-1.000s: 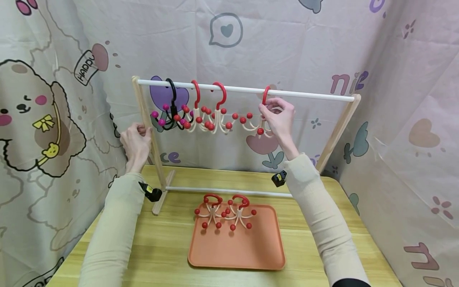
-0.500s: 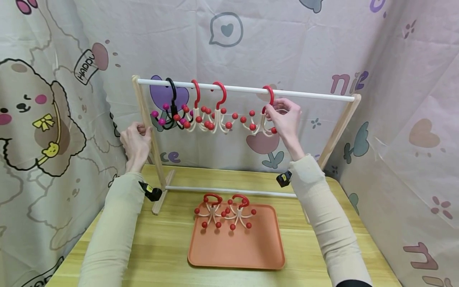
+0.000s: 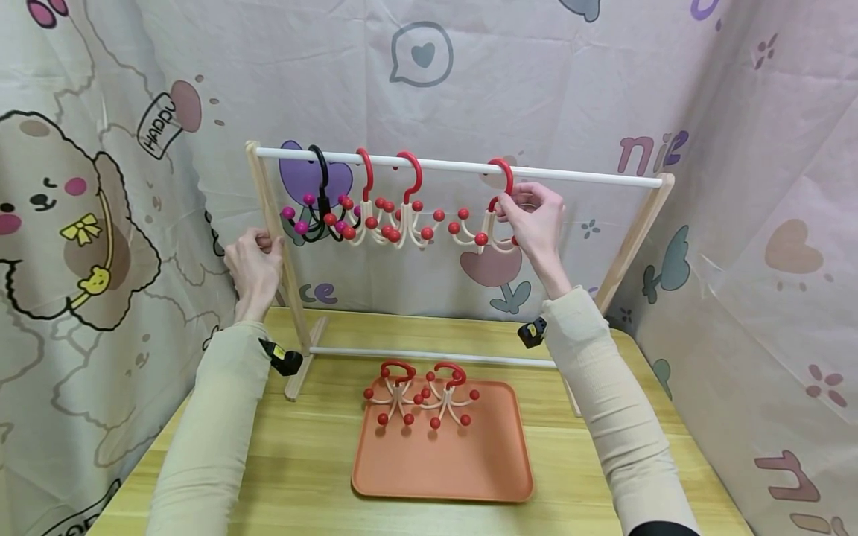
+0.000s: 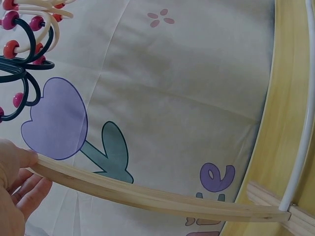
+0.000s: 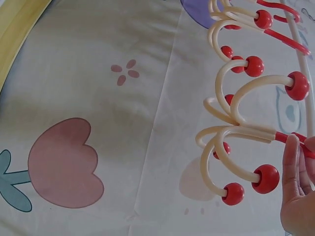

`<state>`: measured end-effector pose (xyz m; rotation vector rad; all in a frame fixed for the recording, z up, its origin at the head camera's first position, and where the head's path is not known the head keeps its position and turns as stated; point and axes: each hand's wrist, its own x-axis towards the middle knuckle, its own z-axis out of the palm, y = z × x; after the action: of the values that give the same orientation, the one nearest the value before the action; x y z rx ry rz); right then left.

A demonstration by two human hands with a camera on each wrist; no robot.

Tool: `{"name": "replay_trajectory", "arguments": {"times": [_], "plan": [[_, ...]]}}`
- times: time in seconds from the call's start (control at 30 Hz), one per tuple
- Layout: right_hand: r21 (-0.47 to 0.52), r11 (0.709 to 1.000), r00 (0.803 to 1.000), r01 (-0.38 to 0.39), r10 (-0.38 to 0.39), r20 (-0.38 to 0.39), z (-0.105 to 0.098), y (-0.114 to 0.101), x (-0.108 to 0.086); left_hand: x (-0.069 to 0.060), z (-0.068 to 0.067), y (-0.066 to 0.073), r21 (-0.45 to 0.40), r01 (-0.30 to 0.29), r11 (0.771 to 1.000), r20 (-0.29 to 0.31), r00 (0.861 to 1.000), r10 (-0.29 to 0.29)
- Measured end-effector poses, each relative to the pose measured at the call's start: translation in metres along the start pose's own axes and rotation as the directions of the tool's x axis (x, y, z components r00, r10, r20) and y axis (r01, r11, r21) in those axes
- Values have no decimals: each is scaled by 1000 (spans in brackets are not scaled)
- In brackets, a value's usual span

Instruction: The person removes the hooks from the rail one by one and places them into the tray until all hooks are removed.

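The red-hooked hanger [image 3: 488,223] hangs on the white rail [image 3: 583,176], nearer its right end, its hook [image 3: 509,176] pinched low by the right hand [image 3: 538,223]. Leftward hang two similar hangers [image 3: 407,217] and a black hanger [image 3: 324,206]. The left hand [image 3: 255,266] grips the left post [image 3: 290,275]. An orange tray [image 3: 442,463] holds two more red-hooked hangers [image 3: 447,400] along its back edge.

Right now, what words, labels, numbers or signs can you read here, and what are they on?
"HAPPY" (last letter unclear): banner printed on the left cloth backdrop.
"nie": backdrop, upper right, creased.
"ce": backdrop, beside the left rack post.
"n": backdrop, lower right.
Letters at the picture edges: cut off.
Yellow marks on the black wrist cameras: too small to read.
Octopus hangers, coral tray: none visible.
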<state>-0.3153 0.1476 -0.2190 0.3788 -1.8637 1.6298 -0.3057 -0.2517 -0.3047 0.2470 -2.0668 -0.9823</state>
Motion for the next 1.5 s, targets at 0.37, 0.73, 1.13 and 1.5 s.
{"name": "replay_trajectory", "arguments": {"times": [0.37, 0.73, 1.13, 1.5], "plan": [[69, 997, 999, -37, 37, -9, -1, 0, 2, -1, 0, -1, 4, -2, 1000, 2, 1000, 2], [320, 939, 990, -129, 140, -11, -7, -3, 1, -1, 0, -1, 5, -3, 1000, 0, 1000, 3], [353, 926, 991, -132, 124, 47, -23, 5, -9, -2, -1, -2, -6, -10, 1000, -8, 1000, 10], [358, 917, 983, -176, 146, 110, -52, 44, -57, -2, 0, 0, 6, 2, 1000, 0, 1000, -2]]}}
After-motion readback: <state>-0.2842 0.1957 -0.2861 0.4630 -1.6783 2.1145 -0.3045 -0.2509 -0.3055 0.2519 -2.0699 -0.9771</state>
